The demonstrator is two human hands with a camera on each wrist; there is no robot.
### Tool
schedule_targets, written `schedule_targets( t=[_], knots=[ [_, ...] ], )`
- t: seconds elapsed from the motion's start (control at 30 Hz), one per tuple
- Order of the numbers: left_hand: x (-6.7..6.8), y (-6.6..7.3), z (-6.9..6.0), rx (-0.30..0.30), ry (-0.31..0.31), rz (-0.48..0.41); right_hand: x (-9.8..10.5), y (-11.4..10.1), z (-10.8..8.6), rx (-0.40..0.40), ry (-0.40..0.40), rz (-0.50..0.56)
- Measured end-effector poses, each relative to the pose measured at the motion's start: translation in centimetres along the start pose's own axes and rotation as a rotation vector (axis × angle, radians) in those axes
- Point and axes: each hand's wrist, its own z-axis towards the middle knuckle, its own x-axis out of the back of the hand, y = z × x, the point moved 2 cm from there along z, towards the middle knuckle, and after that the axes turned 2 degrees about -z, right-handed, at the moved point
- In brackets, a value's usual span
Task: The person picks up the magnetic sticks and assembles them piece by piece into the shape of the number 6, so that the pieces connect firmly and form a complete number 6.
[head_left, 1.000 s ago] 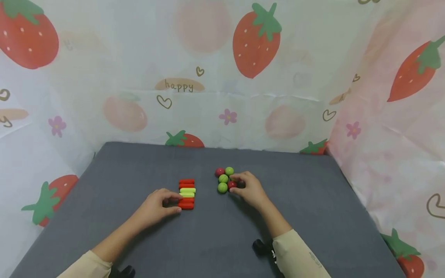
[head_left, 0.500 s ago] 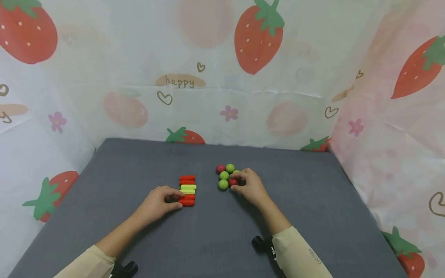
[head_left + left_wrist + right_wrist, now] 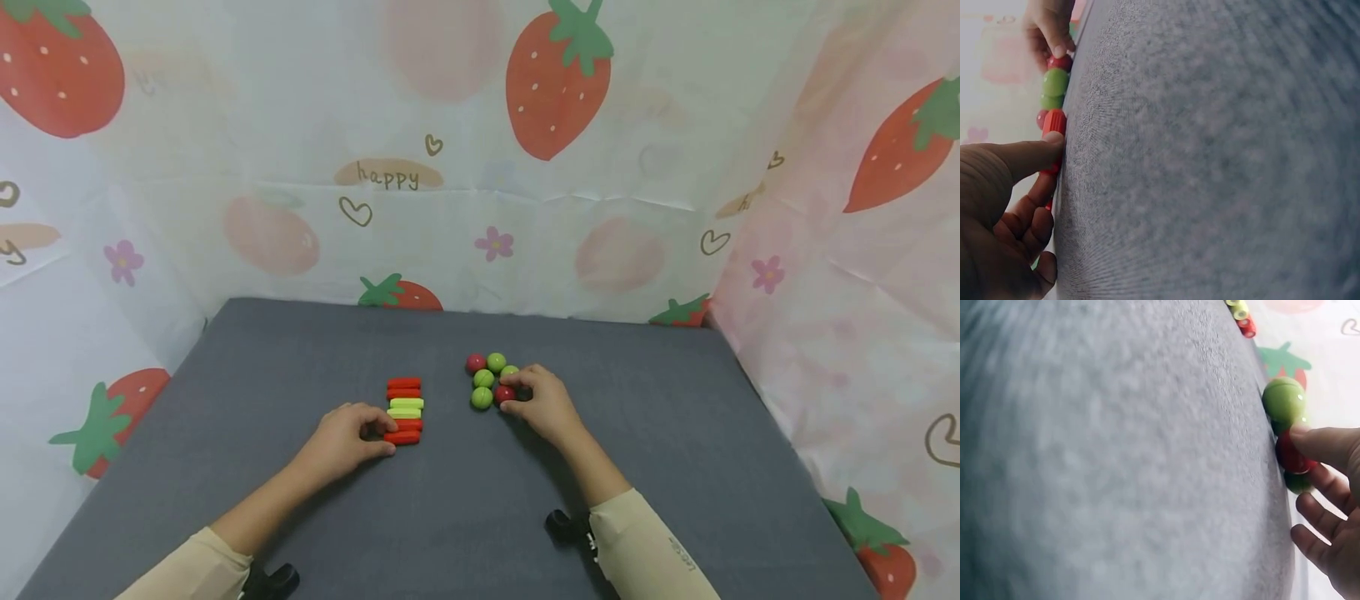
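My left hand (image 3: pixel 352 437) pinches the nearest red stick (image 3: pixel 405 437) between thumb and forefinger, at the near end of a row of several short red and yellow-green sticks. That faceted red stick also shows under the thumb in the left wrist view. Right of the row, several shiny balls form a small cluster. My right hand (image 3: pixel 543 406) pinches a red ball (image 3: pixel 1291 452) at its near right corner; the fingers partly cover it. Just left of it lies a green ball (image 3: pixel 482 398), and behind them are more green balls (image 3: pixel 483 379) and a second red ball (image 3: pixel 476 363).
Both groups lie on a grey cloth-covered table (image 3: pixel 465 508). A strawberry-printed curtain (image 3: pixel 465 217) stands behind and at both sides. Black wrist-camera mounts (image 3: pixel 566 527) hang under the beige sleeves (image 3: pixel 645 542), close to the cloth.
The head view has tilted down slightly. The red ball in my right hand has shifted a little right, away from the green ball beside it. My left hand has barely moved at the red stick.
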Motion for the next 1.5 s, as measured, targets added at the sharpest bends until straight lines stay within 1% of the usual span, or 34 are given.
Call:
schedule_targets(
  t=[0.2,0.43,0.6,0.7,0.83,0.93,1.1,1.27,1.5],
  knots=[
    [-0.2,0.3,-0.2,0.022,-0.014,0.017,0.1,0.4,-0.4,0.002,-0.011,-0.028],
    [-0.5,0.2,-0.5,0.020,-0.033,0.027,0.0,0.8,-0.8,-0.039,-0.030,-0.014],
    [-0.5,0.5,-0.5,0.010,-0.046,-0.022,0.0,1.2,-0.8,-0.058,-0.031,-0.008],
    [-0.4,1.0,-0.2,-0.011,-0.035,-0.036,0.1,1.3,-0.6,-0.066,-0.028,-0.001],
    [0.0,1.9,0.3,-0.043,-0.013,-0.029,0.5,1.2,-0.6,-0.070,-0.033,0.009],
    [0.0,2.6,0.5,-0.044,-0.010,-0.040,0.9,1.0,-0.9,-0.064,-0.036,0.012],
    [-0.7,3.6,0.9,-0.046,-0.006,-0.048,1.4,0.8,-1.7,-0.050,-0.050,0.014],
    [-1.2,4.7,1.6,-0.059,0.006,-0.054,1.7,0.7,-2.5,-0.063,-0.076,0.030],
    [-1.9,5.9,3.1,-0.043,-0.024,-0.081,2.0,0.6,-3.4,-0.086,-0.115,0.087]
  ],
)
